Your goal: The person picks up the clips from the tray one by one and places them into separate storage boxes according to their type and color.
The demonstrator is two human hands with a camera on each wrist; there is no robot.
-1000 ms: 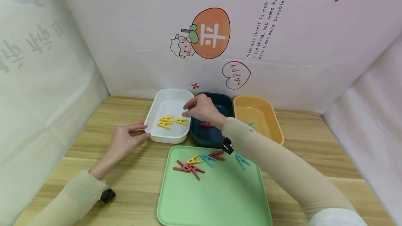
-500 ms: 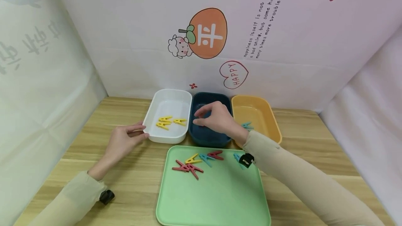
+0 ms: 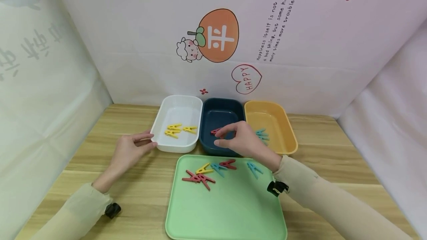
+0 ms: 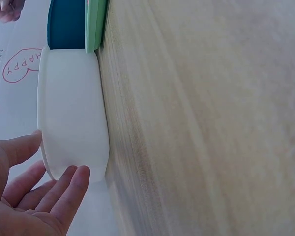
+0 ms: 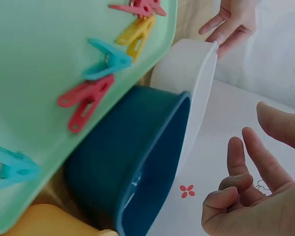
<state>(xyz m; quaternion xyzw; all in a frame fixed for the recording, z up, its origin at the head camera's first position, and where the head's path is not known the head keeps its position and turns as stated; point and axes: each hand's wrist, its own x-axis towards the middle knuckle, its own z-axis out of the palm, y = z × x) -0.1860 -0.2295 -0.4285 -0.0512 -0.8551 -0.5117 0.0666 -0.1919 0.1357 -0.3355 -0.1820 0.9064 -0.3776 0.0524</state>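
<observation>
My left hand [image 3: 131,153] touches the near left corner of the white box [image 4: 71,113], thumb at the rim and the other fingers extended along its side. Inside that box are several yellow clothespins [image 3: 174,130]. Over the dark blue box [image 3: 208,145] hovers my right hand [image 3: 241,140], thumb and index finger apart with nothing between them. It partly hides a red clothespin [image 3: 215,131] in the box. On the green tray [image 3: 227,210] lie red clothespins [image 3: 228,164], a yellow clothespin [image 3: 204,169] and blue clothespins [image 3: 254,169] along the far side.
To the right of the blue box stands a yellow box [image 3: 290,132] with blue clothespins near its front left. All three boxes line up side by side against a printed white curtain [image 3: 150,47]. Wooden tabletop [image 3: 140,203] surrounds the tray, with more white cloth at both sides.
My right hand has drawn back from the white box's right edge, rightward and toward me, over the blue box. The left hand keeps its place; the camera view has shifted slightly.
</observation>
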